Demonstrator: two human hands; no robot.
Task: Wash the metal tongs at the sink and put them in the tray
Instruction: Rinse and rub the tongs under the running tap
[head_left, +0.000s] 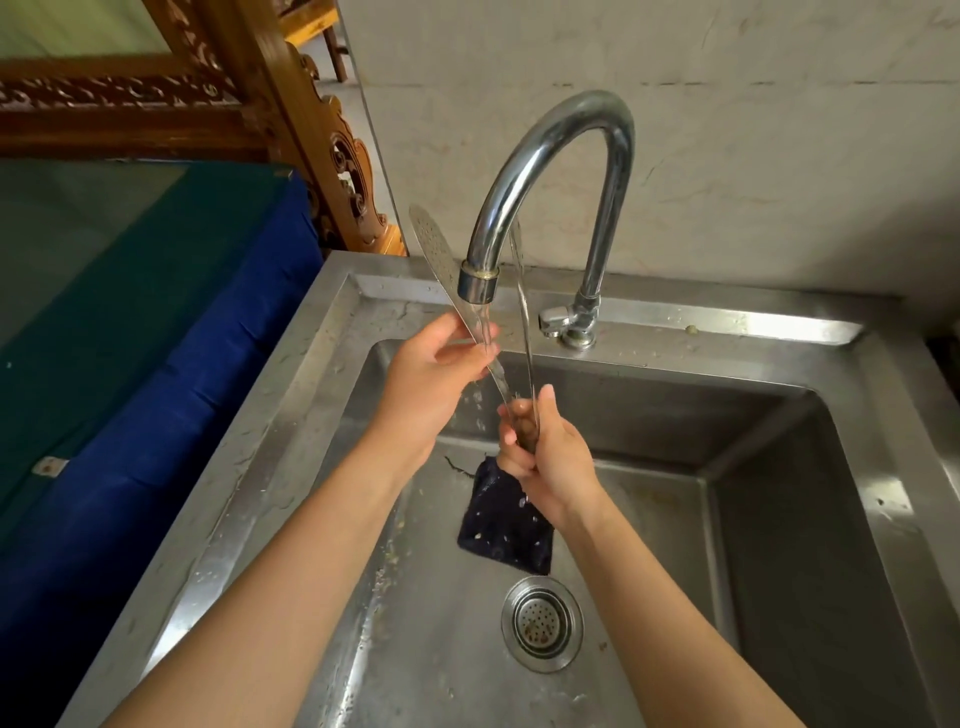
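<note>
Over the sink basin, beneath the spout: metal tongs (434, 254) held upright, hinge end down, arms splayed in a V that straddles the mouth of the faucet (545, 130). The near arm, with a perforated blade, points to 11 o'clock. The other arm rises behind the spout toward 12.

Water is running in a thin stream. It lands on the near arm, just where the left hand (436, 369) pinches that arm between thumb and fingers. Right hand (545, 457), at 5 o'clock from the left, is wrapped in a fist round the hinge end.

Sink (270, 415) is stainless, wet and flecked with scraps. A dark cloth (506, 530) lies on the basin floor at 6 o'clock from the right hand, with the drain strainer (542, 623) beyond it on the same line. The tap lever (558, 317) sits at 2 o'clock from the hands, a blue-covered table (156, 364) at 9 o'clock. No tray in view.

Judgement: this is the rinse, and putting away comes later. To do it well:
- The right fist should serve as the anchor.
- The left fingers should slide along the arm from hinge to blade under the stream, rubbing both faces.
- The perforations likely trap residue and need extra rubbing.
- The far arm appears to sit out of the water, so the tongs need turning.
- Lower the tongs first, since the arms stand close to the spout and could knock it.
- Wet steel is probably slippery, so the hinge grip matters.
- Shake the tongs off over the basin before carrying them away.
</note>
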